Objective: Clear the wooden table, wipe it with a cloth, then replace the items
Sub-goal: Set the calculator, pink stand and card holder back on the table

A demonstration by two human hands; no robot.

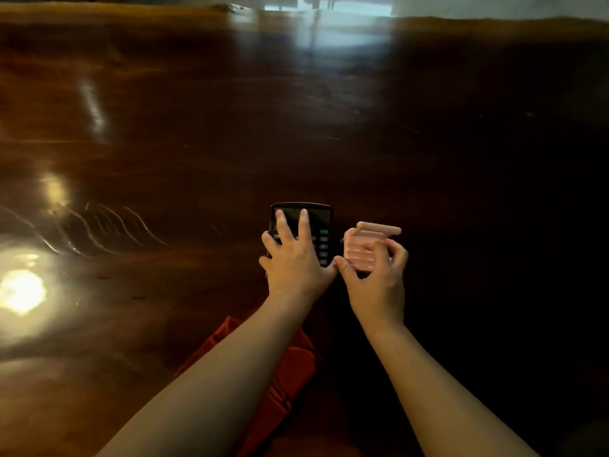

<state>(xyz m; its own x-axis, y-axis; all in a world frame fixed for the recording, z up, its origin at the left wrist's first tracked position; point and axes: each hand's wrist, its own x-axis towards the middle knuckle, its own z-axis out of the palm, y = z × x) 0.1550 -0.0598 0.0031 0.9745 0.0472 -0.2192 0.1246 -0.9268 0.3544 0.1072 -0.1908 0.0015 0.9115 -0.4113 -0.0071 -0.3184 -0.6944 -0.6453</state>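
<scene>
A black calculator (318,222) lies on the dark, glossy wooden table (197,143), a little right of centre. My left hand (293,255) rests on top of it, fingers spread over the keys and screen, thumb at its left edge. Just right of it stands a small pink ribbed box with a rod-like handle (365,244). My right hand (379,278) grips that box from the near side, thumb on its left, fingers wrapped on its right. A red cloth (290,367) lies crumpled on the table near me, partly hidden under my left forearm.
The table surface stretches wide to the left, right and far side, with bright light reflections at the left (23,291). The table's far edge (461,18) meets a pale floor at the top of the view.
</scene>
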